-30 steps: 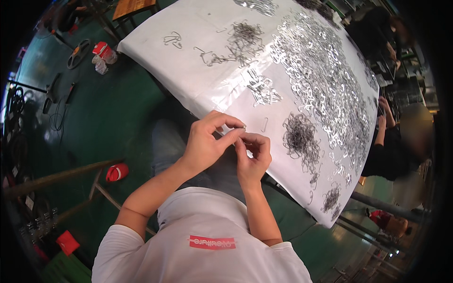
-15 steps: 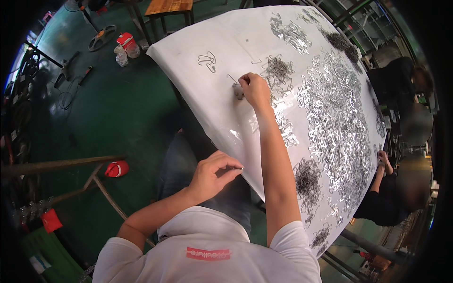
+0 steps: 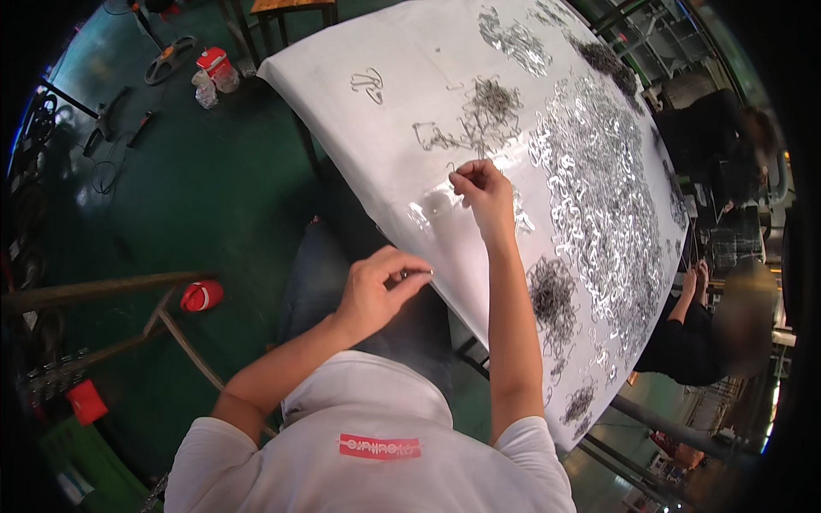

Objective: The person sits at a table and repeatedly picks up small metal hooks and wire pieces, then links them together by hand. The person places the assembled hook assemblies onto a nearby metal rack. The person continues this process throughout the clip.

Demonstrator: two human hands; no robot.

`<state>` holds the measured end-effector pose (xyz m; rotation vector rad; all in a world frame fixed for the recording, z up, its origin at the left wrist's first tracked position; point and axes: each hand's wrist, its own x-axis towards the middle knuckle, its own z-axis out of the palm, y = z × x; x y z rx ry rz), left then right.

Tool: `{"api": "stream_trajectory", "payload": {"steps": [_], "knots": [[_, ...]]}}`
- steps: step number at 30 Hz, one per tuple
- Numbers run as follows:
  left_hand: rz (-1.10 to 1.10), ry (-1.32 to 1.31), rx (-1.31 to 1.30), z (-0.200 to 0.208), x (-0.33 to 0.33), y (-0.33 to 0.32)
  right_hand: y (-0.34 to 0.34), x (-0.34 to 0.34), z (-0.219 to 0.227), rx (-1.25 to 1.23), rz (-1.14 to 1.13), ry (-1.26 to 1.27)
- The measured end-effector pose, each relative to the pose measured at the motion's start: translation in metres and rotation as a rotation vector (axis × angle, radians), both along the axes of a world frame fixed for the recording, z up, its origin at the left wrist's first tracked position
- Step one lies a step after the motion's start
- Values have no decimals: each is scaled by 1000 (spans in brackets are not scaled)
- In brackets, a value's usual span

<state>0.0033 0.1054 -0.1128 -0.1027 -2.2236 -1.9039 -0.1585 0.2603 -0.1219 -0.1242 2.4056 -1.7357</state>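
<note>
My right hand (image 3: 486, 192) is raised over the white-covered table (image 3: 376, 162), its thumb and forefinger pinched on a thin bent metal hook (image 3: 452, 168). Just beyond it lies a loose line of hooks (image 3: 440, 137), running into a darker tangled pile of hooks (image 3: 493, 101). My left hand (image 3: 376, 286) is closed in a pinch in front of me, beside the near table edge. A tiny bright tip shows between its fingers, too small to make out.
A wide spread of shiny hooks (image 3: 599, 205) covers the table's right side, with a dark tangle (image 3: 552, 295) nearer me. Few hooks (image 3: 368, 85) lie far left. A co-worker's hands (image 3: 694, 278) are at the right edge. A red bucket (image 3: 214, 64) stands on the floor.
My right hand has drawn back toward me and to the right, uncovering the loose hooks on the table. My left hand stays almost in place. The view has shifted slightly.
</note>
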Motion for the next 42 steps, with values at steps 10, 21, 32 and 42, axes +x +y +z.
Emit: {"api": "stream_trajectory", "payload": {"steps": [10, 21, 32, 42], "knots": [[-14, 10, 28, 5, 9, 13, 13, 151, 51, -432, -188, -139], [-11, 119, 25, 2, 13, 25, 3, 170, 36, -450, -355, 87], [-36, 100, -443, -55, -144, 66, 10, 184, 14, -346, -340, 294], [30, 51, -799, -73, -163, 92, 15, 185, 12, -239, -297, 253]]}}
